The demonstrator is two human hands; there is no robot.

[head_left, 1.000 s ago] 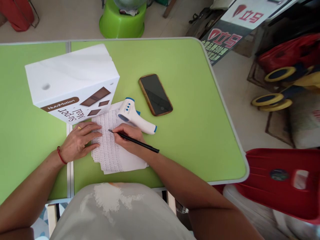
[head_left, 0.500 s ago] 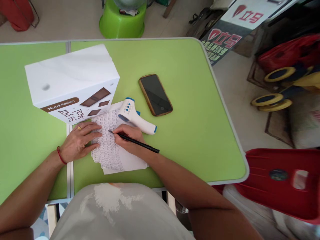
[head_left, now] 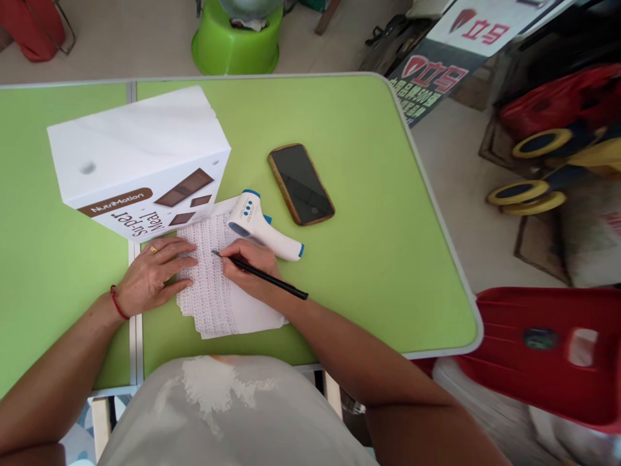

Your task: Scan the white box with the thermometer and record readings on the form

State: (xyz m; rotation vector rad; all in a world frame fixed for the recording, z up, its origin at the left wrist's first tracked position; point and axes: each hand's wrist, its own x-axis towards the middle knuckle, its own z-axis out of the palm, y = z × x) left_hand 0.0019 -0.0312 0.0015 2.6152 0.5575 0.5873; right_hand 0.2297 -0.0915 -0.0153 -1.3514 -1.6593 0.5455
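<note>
Sheets of paper [head_left: 213, 294] covered in rows of handwriting lie stacked on the green table [head_left: 388, 259]. My right hand [head_left: 250, 265] grips a black pen [head_left: 269, 277], its tip at the written lines. My left hand [head_left: 158, 272] rests with fingers spread on the left edge of the sheets; it wears a ring and a red bracelet. Just beyond my right hand, a white and blue infrared thermometer [head_left: 264, 230] lies across the paper's upper right part. Its underside and some of the writing are hidden.
A white NutriMotion box [head_left: 140, 149] stands behind my left hand. A phone in a brown case [head_left: 301, 183] lies right of the thermometer. Beyond the table are a green stool [head_left: 237, 42], a printed sign [head_left: 431, 81] and a red plastic chair [head_left: 548, 375].
The pen tip has shifted very slightly to the right and up along the writing. My left hand, the paper and the thermometer stay in place.
</note>
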